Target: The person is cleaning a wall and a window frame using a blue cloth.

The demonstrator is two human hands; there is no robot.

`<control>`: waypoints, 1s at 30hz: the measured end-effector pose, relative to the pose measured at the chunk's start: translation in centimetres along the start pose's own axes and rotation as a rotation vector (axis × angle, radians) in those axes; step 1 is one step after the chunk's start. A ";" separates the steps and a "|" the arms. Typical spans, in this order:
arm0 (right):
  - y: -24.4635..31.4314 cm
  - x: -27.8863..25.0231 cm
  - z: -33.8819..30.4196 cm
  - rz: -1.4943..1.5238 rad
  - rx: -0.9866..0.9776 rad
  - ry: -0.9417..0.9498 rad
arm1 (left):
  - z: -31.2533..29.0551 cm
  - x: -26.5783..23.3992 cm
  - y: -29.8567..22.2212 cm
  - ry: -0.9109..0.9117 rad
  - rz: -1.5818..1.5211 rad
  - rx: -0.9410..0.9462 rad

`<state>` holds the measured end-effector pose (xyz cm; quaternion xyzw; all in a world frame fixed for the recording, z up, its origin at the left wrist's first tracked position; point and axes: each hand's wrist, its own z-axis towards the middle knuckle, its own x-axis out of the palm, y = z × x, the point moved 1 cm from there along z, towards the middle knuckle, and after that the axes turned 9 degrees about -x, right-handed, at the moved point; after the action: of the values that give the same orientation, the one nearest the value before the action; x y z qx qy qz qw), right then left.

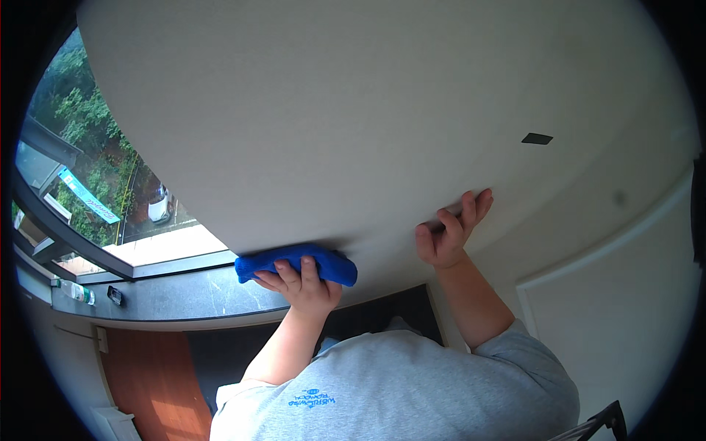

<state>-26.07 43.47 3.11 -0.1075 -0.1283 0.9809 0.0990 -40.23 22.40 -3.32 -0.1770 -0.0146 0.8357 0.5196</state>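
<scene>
The wall [353, 110] fills most of the view, a plain pale face that runs from the window [110, 184] on the left to a door or panel [625, 309] at lower right. It offers wide open room above and to the right of both hands; only a small dark patch [537, 138] breaks it, well apart from the work. Leftward the room ends soon: the wall's edge meets the window close beside the cloth, and below it lies the dark sill [184, 294], which bears a bottle [76, 292] and a small dark thing whose kind I cannot tell.

The cloth [294, 263], blue and bunched, lies pressed against the wall near its lower left edge, under the left hand [305, 287]. Its fingers lie together, curled over the cloth. The right hand [448, 231] rests bare on the wall, fingers bent and a little apart, holding nothing; it seems to serve as a brace.

The likeliest slip, I judge, is the cloth running off the wall's edge onto the glass or frame, since that edge is so near. A downward stroke could bring the cloth onto the sill; the bottle looks too far left to be at risk. If the bracing hand slides on the smooth face, the person's lean could falter.
</scene>
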 end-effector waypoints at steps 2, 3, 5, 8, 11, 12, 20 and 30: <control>0.3 0.1 -0.1 0.026 -0.005 -0.008 | -0.4 -0.5 -0.1 -0.028 -0.025 -0.141; 0.0 0.0 0.0 0.024 0.001 0.002 | -0.4 0.1 -1.0 -0.017 -0.027 -0.144; 0.1 0.1 0.3 0.022 -0.011 -0.027 | 0.2 1.5 -4.2 0.001 -0.075 -0.104; -0.5 0.2 -0.3 0.014 -0.030 -0.023 | -0.4 3.7 -8.1 0.098 -0.037 0.082; -0.4 0.3 -0.7 0.009 -0.033 -0.026 | -0.9 3.2 -7.2 0.145 -0.047 0.062; -0.4 0.3 -0.6 0.006 -0.031 -0.027 | -2.0 2.8 -6.2 0.155 -0.038 0.008; 0.2 0.1 -0.6 0.006 -0.035 0.002 | 0.2 0.7 -2.3 -0.042 -0.063 -0.270; -0.2 0.1 -1.4 0.155 0.043 -0.070 | 0.0 4.2 -9.4 0.052 0.095 -0.062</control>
<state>-25.81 44.02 1.80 -0.0803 -0.1017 0.9914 0.0203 -33.81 30.35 -2.53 -0.2151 -0.0185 0.8537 0.4739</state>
